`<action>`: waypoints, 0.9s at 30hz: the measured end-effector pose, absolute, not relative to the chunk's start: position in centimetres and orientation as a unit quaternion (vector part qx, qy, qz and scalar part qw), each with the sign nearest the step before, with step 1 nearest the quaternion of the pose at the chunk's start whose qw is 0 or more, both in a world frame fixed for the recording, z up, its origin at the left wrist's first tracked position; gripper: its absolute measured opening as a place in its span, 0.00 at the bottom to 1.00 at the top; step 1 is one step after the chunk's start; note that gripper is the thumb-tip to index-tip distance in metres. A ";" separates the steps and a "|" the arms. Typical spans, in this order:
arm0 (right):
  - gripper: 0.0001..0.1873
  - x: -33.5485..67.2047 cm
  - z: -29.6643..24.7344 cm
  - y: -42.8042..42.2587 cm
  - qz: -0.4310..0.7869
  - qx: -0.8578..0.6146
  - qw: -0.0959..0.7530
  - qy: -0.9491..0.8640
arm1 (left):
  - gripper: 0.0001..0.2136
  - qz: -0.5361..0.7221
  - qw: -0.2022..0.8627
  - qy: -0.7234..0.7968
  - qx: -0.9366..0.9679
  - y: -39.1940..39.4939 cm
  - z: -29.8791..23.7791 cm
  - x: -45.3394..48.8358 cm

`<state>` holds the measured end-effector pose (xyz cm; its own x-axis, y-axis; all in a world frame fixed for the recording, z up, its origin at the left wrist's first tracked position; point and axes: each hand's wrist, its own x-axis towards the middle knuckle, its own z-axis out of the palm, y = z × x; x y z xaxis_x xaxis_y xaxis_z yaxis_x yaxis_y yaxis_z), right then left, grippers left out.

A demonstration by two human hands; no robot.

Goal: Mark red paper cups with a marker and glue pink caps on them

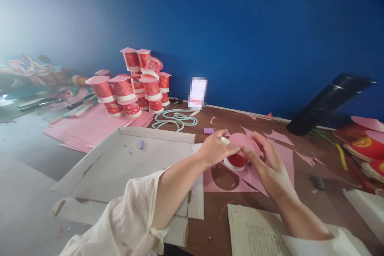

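A red paper cup (237,161) with a white rim stands upside down between my hands. On its upturned base lies a round pink paper disc (241,141). My left hand (218,150) pinches the disc's near edge with the thumb, and a small white cylinder, perhaps a glue stick, (225,141) pokes out between its fingers. From the other side, my right hand (265,156) curls round the disc, its thumb tip beside the left thumb. Beneath the cup is a pink paper sheet (283,160) with a round hole cut out. A purple cap (208,131) lies beyond my left hand.
Stacked red cups with pink tops (123,88) stand at the left on pink sheets (75,128). A flattened cardboard tray (111,168), a coiled cable (174,120), a blurred-out phone (198,93), a leaning black bottle (321,106) and printed papers (255,228) surround the hands.
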<state>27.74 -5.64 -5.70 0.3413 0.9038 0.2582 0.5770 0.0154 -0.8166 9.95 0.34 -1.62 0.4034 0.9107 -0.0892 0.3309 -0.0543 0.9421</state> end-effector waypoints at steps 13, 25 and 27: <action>0.32 27.3 -5.1 -6.5 -0.129 -0.599 0.383 -0.691 | 0.16 0.353 0.112 0.374 0.850 -0.7 -3.1 10.3; 0.37 27.3 -5.4 -6.3 -0.086 -0.628 0.362 -0.683 | 0.16 0.334 0.137 0.394 0.845 -0.6 -2.9 10.5; 0.38 27.2 -5.4 -6.3 -0.092 -0.626 0.361 -0.685 | 0.16 0.331 0.139 0.397 0.845 -0.6 -2.8 10.5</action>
<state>27.22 -6.34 -5.39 0.0445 0.7910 0.6103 0.9238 0.1999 -0.3265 10.54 -0.58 -2.84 0.4655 0.7634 0.4477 0.5791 -0.6453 0.4982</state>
